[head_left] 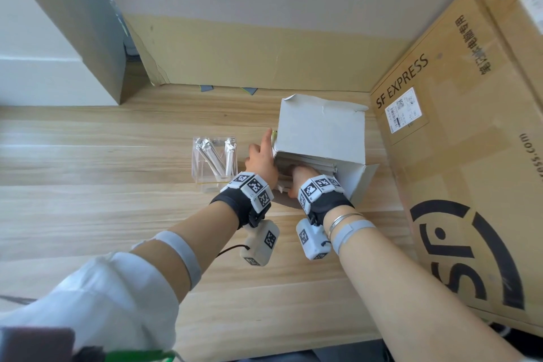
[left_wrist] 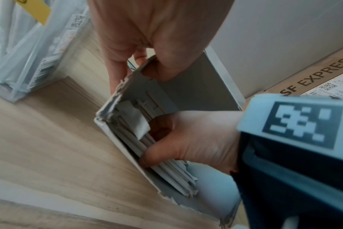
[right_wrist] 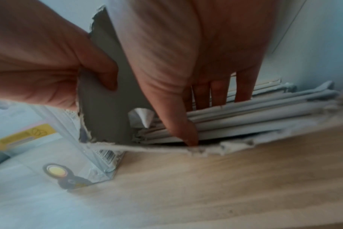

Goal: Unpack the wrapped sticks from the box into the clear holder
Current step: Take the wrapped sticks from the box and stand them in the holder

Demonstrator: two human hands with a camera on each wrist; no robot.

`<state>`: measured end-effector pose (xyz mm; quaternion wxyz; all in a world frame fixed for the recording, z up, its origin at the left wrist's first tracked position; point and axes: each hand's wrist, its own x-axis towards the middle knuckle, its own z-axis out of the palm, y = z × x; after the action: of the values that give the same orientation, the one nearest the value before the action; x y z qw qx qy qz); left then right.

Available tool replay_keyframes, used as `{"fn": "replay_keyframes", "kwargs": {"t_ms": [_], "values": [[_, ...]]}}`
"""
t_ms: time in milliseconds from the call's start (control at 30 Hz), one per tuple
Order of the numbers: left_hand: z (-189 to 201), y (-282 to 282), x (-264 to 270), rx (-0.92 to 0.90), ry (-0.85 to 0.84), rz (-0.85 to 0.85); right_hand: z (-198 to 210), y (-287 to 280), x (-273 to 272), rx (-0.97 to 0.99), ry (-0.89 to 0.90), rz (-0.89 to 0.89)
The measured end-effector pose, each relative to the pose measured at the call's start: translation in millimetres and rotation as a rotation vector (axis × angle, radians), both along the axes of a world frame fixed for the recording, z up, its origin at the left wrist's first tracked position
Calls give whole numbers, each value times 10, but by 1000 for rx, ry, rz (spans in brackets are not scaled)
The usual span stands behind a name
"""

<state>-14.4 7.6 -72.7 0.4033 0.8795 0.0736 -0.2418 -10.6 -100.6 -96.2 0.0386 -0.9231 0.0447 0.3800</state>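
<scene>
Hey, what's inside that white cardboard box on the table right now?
Inside the white cardboard box lies a stack of white paper-wrapped sticks. The right hand reaches in, its fingers curled over the stack, while the left hand grips the box's side wall. The back of the box is hidden.

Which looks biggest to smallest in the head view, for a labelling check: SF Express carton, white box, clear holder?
1. Brown SF Express cardboard carton, though it is nearest the camera.
2. White torn-open cardboard box.
3. Clear plastic holder with silver wrapped sticks.
</scene>
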Motion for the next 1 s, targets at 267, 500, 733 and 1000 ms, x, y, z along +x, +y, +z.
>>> {"fn": "replay_keyframes", "kwargs": {"t_ms": [267, 500, 733, 1000], "values": [[-3, -11, 18, 8, 14, -16, 40, -40, -127, 76, -70, -52], [-4, -20, 30, 33, -21, -49, 167, 1, -59, 105, -106, -105], [137, 1, 123, 42, 30, -49, 355, -99, -61, 296, -289, -232], [273, 73, 110, 121, 134, -150, 437, -142, -75, 552, -280, -438]]}}
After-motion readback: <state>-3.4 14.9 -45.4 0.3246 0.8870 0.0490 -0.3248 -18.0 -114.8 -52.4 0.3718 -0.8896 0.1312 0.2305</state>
